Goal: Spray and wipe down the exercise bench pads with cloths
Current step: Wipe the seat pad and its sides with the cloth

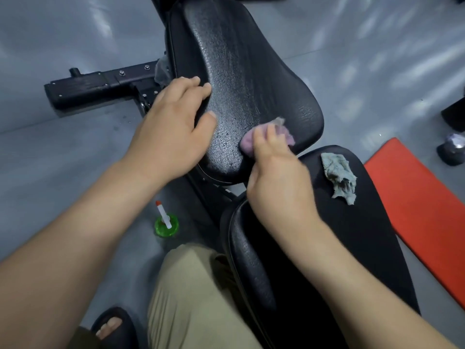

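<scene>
A black textured back pad (246,71) runs up the middle, with wet droplets near its lower end. My left hand (173,127) grips the pad's left edge, fingers curled over onto the top. My right hand (274,172) holds a crumpled pink cloth (251,141) against the pad's lower end. A second black seat pad (339,248) lies nearer me, and a crumpled grey-blue cloth (341,177) rests on its far end. A green spray bottle (166,222) with a white and red nozzle stands on the floor to the left of the bench.
The bench's black metal base bar (100,84) sticks out left on the grey floor. A red mat (427,210) lies to the right, with dark objects (453,149) beyond it. My tan-trousered leg (201,298) and a sandalled foot (110,326) sit at the bottom.
</scene>
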`<state>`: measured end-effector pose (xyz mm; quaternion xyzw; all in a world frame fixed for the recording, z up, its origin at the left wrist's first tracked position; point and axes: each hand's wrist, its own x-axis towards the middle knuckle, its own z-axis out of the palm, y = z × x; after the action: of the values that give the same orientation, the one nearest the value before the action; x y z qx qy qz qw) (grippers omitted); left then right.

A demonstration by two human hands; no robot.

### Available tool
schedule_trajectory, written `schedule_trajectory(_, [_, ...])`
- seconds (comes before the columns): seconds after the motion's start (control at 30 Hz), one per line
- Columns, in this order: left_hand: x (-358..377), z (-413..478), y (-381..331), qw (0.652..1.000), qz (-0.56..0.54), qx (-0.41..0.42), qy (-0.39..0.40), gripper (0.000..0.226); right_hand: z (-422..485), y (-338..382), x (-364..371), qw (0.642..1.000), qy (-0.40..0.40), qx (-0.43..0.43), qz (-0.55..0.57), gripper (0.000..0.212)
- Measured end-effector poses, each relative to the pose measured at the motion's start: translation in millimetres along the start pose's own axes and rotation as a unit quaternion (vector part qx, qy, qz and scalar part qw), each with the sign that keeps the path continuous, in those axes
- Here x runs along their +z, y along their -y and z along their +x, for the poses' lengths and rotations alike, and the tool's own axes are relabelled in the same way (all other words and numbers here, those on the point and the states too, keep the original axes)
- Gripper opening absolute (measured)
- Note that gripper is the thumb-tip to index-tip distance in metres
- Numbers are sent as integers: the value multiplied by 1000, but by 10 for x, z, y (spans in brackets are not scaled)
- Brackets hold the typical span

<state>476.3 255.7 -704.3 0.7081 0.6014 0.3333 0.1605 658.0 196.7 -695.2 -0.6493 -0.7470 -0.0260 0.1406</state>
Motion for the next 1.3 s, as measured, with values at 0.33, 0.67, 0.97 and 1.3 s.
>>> schedule_trajectory(0.33, [-39,46,165,999,-19,38,19,55,135,74,57,998,-4,-57,22,60])
schedule_trajectory(0.67, [-203,72,212,998,-26,49,21,59,456,117,74,993,-27,-112,20,54])
schedule_trajectory(0.97, [-253,15,285,999,-31,40,15,63,-50,197,87,988,30,-151,22,61])
schedule_trajectory(1.3, [-303,-18,270,999,-26,22,12,68,-177,242,96,981,50,-185,-9,63])
